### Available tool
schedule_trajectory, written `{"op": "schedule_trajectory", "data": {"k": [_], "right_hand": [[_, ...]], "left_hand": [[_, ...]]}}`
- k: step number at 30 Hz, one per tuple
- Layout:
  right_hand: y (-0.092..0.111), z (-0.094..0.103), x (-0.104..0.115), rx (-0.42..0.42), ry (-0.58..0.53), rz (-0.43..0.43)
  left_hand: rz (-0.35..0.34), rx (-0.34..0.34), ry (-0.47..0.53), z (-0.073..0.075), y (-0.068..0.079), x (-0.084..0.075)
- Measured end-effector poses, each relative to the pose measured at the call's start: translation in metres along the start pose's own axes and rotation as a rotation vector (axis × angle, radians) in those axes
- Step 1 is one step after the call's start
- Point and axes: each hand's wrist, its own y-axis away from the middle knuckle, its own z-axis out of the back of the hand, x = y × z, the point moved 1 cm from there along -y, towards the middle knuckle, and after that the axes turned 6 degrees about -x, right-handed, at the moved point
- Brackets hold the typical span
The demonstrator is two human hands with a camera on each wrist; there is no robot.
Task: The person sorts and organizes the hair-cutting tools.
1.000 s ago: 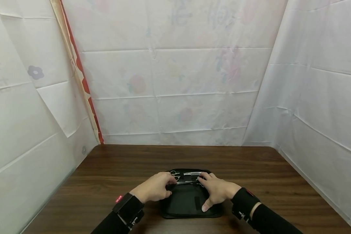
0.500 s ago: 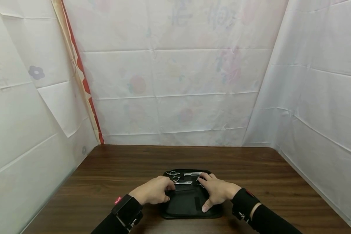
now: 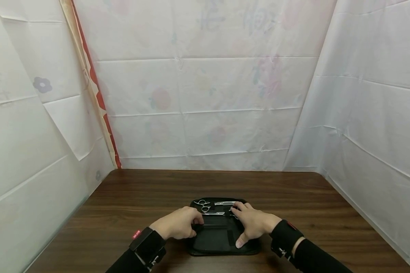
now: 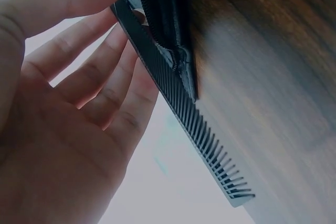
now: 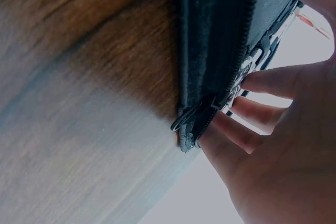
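The left hand's [image 3: 179, 222] grip is clamped on a black comb [image 4: 178, 100], thumb to one side and fingers to the other, though the exact contact is hard to make out, since the comb's upper end runs out of the left wrist view. Its toothed end juts past a corner of the black zip case [image 3: 213, 244]; in the head view the hand hides that end, and the rest reads only as a dark strip lying across the dark case. The right hand's [image 3: 254, 220] grip is spread, thumb well apart from the fingers, the thumb resting on the near panel and the fingertips over silver scissors [image 3: 213, 213], whose handles they partly cover. In the right wrist view the thumb is cut off at the upper corner, and a zip pull [image 5: 184, 119] hangs at the case's edge. More ring handles [image 3: 205, 209] show in the far part of the case, but how many tools sit there cannot be told. Both wrists wear black bands [image 3: 285, 236], and the sleeves leave the frame at the bottom. The case lies opened on the brown desk [image 3: 130, 204], backed by creased white sheets [image 3: 205, 91] with faded, barely readable prints.
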Motion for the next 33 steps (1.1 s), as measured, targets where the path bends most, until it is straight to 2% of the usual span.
{"op": "schedule_trajectory", "data": {"k": [6, 18, 33], "right_hand": [[0.0, -0.0005, -0.001, 0.003, -0.002, 0.005], [0.001, 0.0001, -0.0014, 0.003, -0.009, 0.004], [0.0002, -0.0005, -0.0016, 0.008, -0.005, -0.003]], "left_hand": [[0.021, 0.028, 0.023, 0.0001, 0.0024, 0.0001], [0.01, 0.047, 0.038, 0.0004, 0.0043, 0.0026], [0.009, 0.042, 0.038, -0.0011, 0.0039, 0.002]]}}
